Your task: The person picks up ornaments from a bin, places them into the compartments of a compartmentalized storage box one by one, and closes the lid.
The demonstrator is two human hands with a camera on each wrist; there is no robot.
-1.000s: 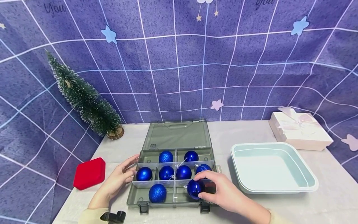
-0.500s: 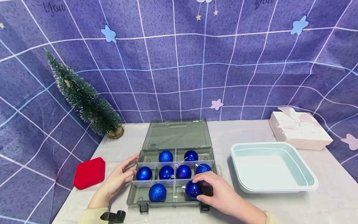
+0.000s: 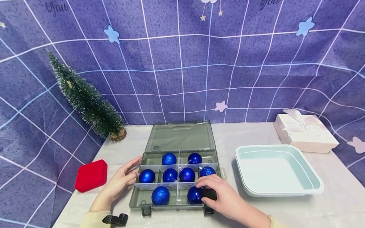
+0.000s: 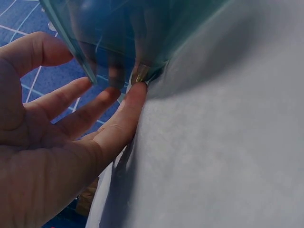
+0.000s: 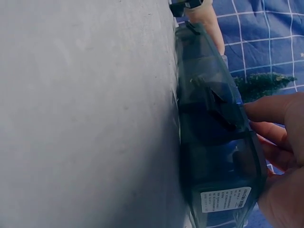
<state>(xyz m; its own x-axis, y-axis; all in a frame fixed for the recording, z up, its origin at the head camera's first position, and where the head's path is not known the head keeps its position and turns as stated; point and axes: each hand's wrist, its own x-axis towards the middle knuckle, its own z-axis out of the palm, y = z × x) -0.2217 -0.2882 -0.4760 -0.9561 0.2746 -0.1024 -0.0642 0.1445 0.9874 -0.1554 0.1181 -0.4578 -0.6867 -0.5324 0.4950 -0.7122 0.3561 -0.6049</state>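
Note:
An organizer box (image 3: 154,207) of smoky see-through plastic lies with its lid (image 3: 181,137) folded back, dividers splitting it into compartments. Several blue Christmas ball ornaments sit inside, some glossy, some glittery. One glossy ball (image 3: 195,195) rests in the front right compartment. My right hand (image 3: 223,194) hovers over that corner, thumb and fingertips loosely spread at the ball's right side. At the box's left wall, my left hand (image 3: 121,182) rests with extended fingers, its fingertips (image 4: 138,90) at the lower edge in the left wrist view. A glittery ball (image 3: 160,195) occupies the front left compartment.
A pale blue tray (image 3: 251,192) stands right of the box, with a white gift box (image 3: 308,133) behind it. On the left are a red case (image 3: 91,175) and a small Christmas tree (image 3: 88,98). A purple-blue grid curtain (image 3: 194,79) hangs behind the table.
The glossy ball has gone slightly left and down into the front right compartment, and my right hand's grip on it has loosened. My left hand stays at the box.

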